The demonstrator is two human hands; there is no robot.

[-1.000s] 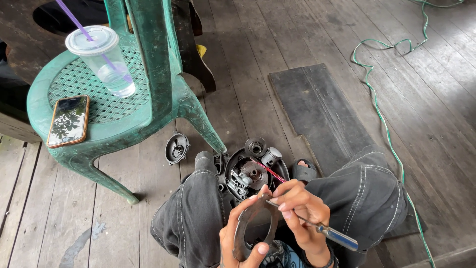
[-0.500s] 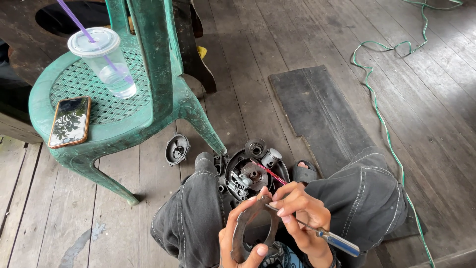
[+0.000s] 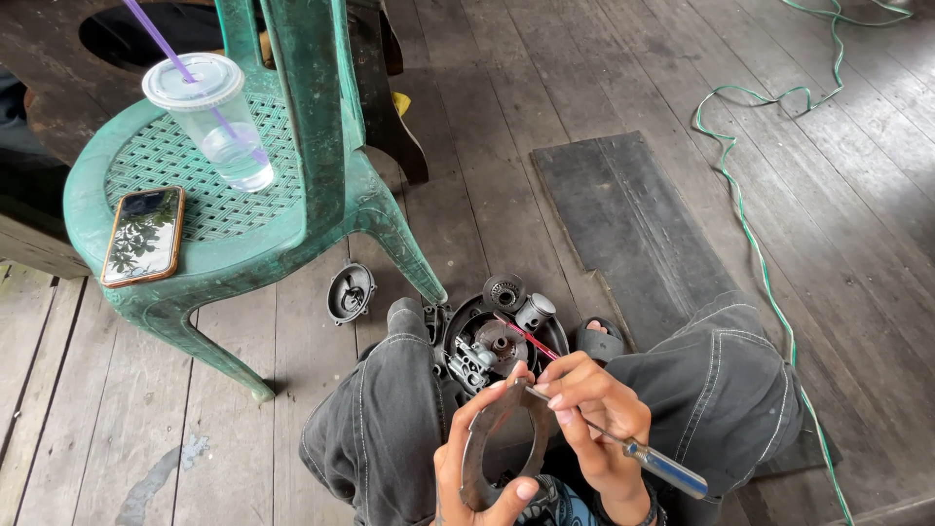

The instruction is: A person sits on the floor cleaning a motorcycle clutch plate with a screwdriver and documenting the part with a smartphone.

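Note:
My left hand [image 3: 466, 466] holds a dark curved metal part [image 3: 499, 438], shaped like a half ring, upright in front of my lap. In my right hand [image 3: 596, 414] is a screwdriver [image 3: 654, 462] with a clear blue handle; its tip touches the top of the curved part. Just beyond my hands, between my knees, a round black tray [image 3: 466, 321] holds several small engine parts, among them a silver cylinder [image 3: 534, 310] and a thin red tool [image 3: 526, 337].
A green plastic chair [image 3: 292, 209] stands at the left with a phone [image 3: 144, 235] and a clear cup with a purple straw [image 3: 214, 122] on its seat. A round black cover [image 3: 350, 292] lies under it. A dark mat [image 3: 633, 224] and a green cable [image 3: 750, 229] cross the wooden floor.
My hands and the curved part have barely shifted. The screwdriver handle has dipped slightly lower to the right.

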